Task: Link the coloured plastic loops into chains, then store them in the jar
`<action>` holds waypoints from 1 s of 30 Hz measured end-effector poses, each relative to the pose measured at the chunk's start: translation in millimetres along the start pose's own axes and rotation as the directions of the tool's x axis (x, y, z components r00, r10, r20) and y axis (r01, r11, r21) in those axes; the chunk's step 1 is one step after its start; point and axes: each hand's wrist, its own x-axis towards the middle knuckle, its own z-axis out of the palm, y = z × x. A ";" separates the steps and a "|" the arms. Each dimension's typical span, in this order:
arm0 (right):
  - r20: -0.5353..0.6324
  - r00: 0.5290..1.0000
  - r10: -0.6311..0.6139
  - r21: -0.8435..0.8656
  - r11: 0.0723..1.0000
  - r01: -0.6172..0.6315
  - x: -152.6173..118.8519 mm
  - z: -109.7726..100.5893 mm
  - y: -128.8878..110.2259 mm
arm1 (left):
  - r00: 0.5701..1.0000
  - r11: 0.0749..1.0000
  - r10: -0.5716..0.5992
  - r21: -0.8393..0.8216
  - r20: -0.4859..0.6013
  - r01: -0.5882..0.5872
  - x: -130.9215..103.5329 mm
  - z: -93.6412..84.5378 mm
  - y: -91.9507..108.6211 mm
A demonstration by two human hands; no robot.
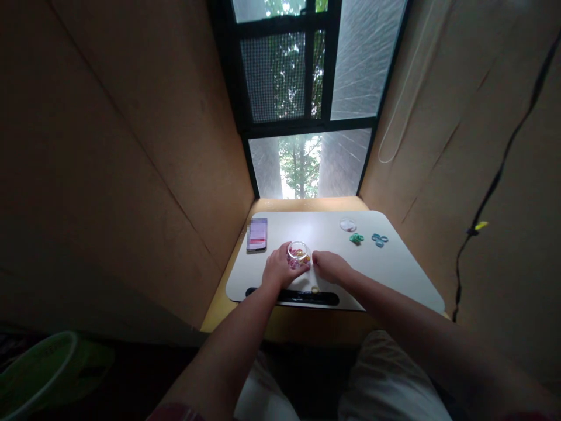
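Note:
My left hand [279, 269] is wrapped round a small clear jar [298, 250] that stands on the white lap table [245, 275]. Pink, purple and yellow hair ties [296, 262] lie inside the jar. Just to its right is my right hand [332, 266], with the fingers curled closed; whatever they may hold is hidden. One pale yellow ring [315, 289] rests near the table's front edge. Farther back on the right are a pile of green hair ties [356, 238], several blue ones [379, 240], and a clear round lid [348, 225].
A phone [257, 234] lies at the table's left. A black strip [307, 297] runs along the front edge. Wooden walls close in on both sides, with a window [302, 166] behind. On the right hangs a black cable [495, 175]; a green basket [56, 368] stands lower left.

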 end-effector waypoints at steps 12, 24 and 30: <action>0.022 0.998 0.060 0.070 0.996 -0.062 -2.3 -13.6 31.7 | 0.999 1.000 -0.026 0.011 0.026 0.026 0.6 0.3 1.1; 0.115 0.977 -0.178 0.091 0.982 0.168 -38.6 0.7 -3.2 | 0.999 0.999 -0.032 0.024 0.034 0.031 0.5 0.9 2.6; 0.046 0.979 -0.197 0.052 0.980 0.194 -27.7 -5.2 -6.4 | 0.999 0.999 -0.027 0.031 0.030 0.026 0.9 -0.3 1.4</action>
